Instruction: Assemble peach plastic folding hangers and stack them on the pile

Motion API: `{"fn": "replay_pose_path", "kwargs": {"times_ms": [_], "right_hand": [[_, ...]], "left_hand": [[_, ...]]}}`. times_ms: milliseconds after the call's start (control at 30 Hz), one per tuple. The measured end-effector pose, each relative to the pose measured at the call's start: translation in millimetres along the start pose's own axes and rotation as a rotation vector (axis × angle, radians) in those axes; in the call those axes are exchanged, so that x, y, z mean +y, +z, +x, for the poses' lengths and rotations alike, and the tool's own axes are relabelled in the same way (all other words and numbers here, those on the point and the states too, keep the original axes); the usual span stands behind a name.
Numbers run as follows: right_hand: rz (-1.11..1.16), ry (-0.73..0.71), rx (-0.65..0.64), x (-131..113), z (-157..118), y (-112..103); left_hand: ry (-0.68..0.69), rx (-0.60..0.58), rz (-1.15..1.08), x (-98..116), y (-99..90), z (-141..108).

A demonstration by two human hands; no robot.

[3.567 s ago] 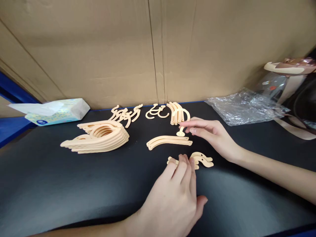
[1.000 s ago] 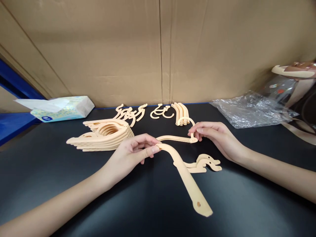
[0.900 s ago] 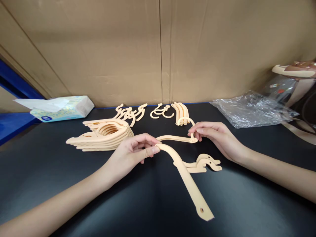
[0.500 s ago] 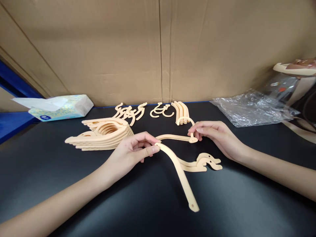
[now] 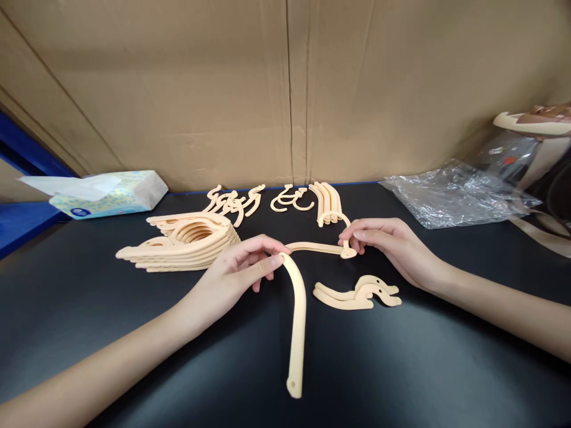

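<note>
Between thumb and fingers, my left hand (image 5: 250,264) pinches the upper end of a beige curved hanger arm (image 5: 298,321), whose lower end with a small hole points toward me. The same fingers meet the left end of a second, longer hanger bar (image 5: 314,246). At that bar's right end is a round joint with a hanger hook (image 5: 347,241). My right hand (image 5: 377,238) is closed on this hook. Whether the arm and bar are joined at my left fingertips is hidden. Two wavy beige pieces (image 5: 357,294) with small holes lie overlapping on the table below my right hand.
A stack of beige hanger pieces (image 5: 200,249) lies at left. Behind are loose small hooks (image 5: 232,202), two more hooks (image 5: 292,198) and a row of curved arms (image 5: 328,202). A tissue pack (image 5: 111,193), clear plastic bag (image 5: 459,193) and cardboard wall (image 5: 200,89) border the black table (image 5: 401,374).
The curved arm in my left hand has swung leftward at its lower end, from slanting right to hanging nearly straight toward me. My right hand stays at the hook.
</note>
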State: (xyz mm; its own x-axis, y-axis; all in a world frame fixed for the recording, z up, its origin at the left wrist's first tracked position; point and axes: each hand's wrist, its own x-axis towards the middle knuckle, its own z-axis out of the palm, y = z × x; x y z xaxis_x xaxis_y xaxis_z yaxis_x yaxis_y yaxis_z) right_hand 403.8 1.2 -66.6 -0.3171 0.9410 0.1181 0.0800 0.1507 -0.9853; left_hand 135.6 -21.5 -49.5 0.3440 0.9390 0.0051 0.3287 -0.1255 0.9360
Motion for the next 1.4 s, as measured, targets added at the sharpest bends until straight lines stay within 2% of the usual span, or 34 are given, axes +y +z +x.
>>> {"fn": "replay_pose_path", "kwargs": {"times_ms": [233,567,933,1067,1400], "right_hand": [[-0.012,-0.002,-0.016,0.5,0.0,0.3],[-0.029,-0.004,-0.019,-1.7,-0.6,0.4],[-0.001,-0.009,-0.025,-1.5,-0.2,1.1],[0.005,-0.006,-0.028,-1.6,-0.9,0.7],[-0.022,0.004,-0.027,0.2,0.4,0.9]], "left_hand": [[0.029,-0.031,0.02,-0.4,-0.9,-0.2],[0.046,-0.137,0.028,-5.8,-1.9,-1.2],[0.036,-0.131,0.094,-0.7,0.4,-5.7],[0.103,-0.128,0.132,-4.6,3.9,-7.4],[0.393,-0.064,0.534,-9.6,11.4,-21.9]]}}
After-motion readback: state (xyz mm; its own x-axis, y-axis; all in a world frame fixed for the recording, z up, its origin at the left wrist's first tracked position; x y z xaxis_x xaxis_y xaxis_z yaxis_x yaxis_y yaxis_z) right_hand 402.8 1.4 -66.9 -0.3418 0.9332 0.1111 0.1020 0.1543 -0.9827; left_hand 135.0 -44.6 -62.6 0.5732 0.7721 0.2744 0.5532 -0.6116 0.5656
